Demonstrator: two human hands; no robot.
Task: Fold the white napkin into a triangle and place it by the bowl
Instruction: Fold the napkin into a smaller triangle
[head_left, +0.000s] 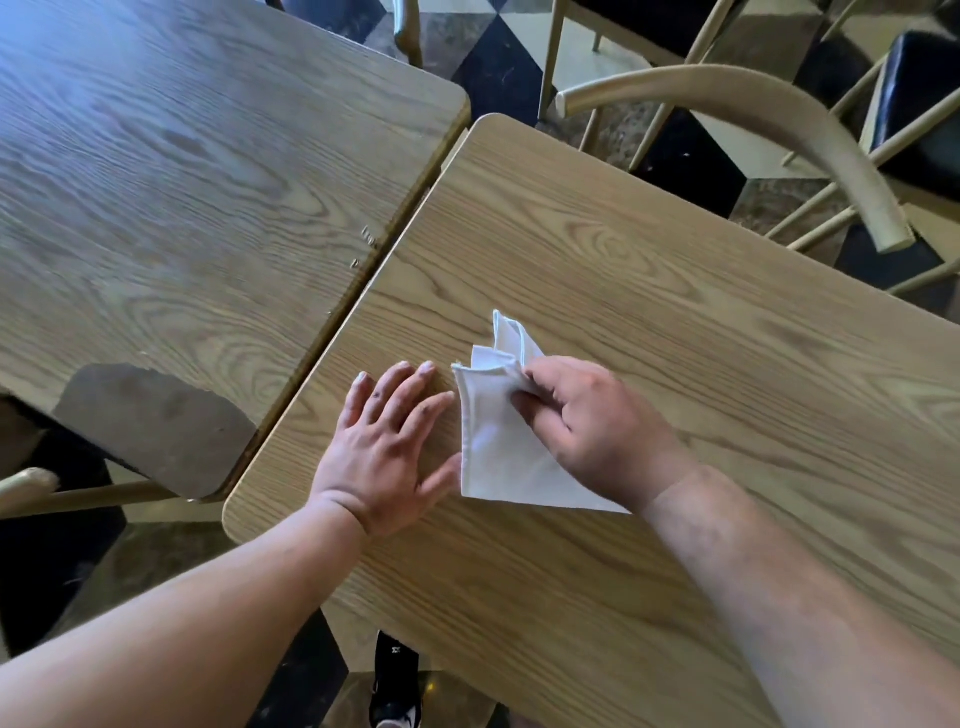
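The white napkin (498, 452) lies partly folded on the right wooden table (649, 291), its lower part flat and its upper corners lifted. My right hand (587, 421) pinches those lifted layers between thumb and fingers near the napkin's top edge. My left hand (389, 447) rests flat on the table just left of the napkin, fingers spread, its thumb touching the napkin's lower left corner. No bowl is in view.
A second wooden table (197, 182) stands to the left across a narrow gap, with a worn dark patch at its near corner. Wooden chairs (769, 119) with dark seats stand beyond the right table. A black shoe (395, 680) shows on the checkered floor below.
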